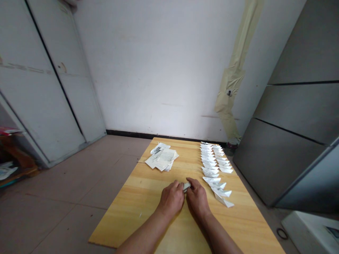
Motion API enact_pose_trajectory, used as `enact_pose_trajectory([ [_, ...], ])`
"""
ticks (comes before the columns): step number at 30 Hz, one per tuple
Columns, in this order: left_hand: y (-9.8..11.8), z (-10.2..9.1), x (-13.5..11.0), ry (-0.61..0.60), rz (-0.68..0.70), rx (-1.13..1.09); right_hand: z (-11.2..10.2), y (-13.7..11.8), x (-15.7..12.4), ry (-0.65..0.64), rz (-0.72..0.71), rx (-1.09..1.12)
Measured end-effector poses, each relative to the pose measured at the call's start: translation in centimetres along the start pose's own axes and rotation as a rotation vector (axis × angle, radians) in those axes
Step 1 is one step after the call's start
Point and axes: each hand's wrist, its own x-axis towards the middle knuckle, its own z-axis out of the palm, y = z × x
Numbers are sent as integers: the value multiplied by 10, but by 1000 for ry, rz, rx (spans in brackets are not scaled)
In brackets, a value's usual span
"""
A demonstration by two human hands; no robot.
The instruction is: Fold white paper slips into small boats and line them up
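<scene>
- Held item: a small pale paper piece is noted, narrow and straight-sided, greyish white; its folds are mostly hidden by the fingers. It is located above the near-middle part of the wooden board.
- Hands: the paper piece is gripped at one end by the left hand and at the other by the right hand. The fingers of both are curled in and closed on it.
- Edges: the board's left edge is bordered by tiled floor; its far edge is set near the white wall. A grey panelled unit is placed beyond its right edge.
- Room: bare wood is seen along the board's left and near parts, and down its middle. The right hand is positioned near the folded papers on the board's right side.
- Count: two hands, one held piece and one paper pile are recorded, the pile at the board's far left. The folded papers are arranged in two rows; their overlap prevents an exact count, as it does for the pile's sheets.
</scene>
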Motion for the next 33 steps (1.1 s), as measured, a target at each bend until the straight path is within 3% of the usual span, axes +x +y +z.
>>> enact_pose_trajectory([
  [5,5,1,5,-36,-23,-8,6,2,4,50,20,32],
  [13,7,2,17,-43,-171,-78,7,-6,6,130,-129,-29],
  [16,7,4,18,14,-184,-127,10,-13,6,178,-47,18],
  [21,3,10,16,132,-150,-182,7,-27,6,107,163,138],
  [26,-1,17,14,252,-102,-339,6,-28,4,110,119,124],
  [33,1,23,11,306,-207,-580,6,-20,-2,102,-18,-127],
])
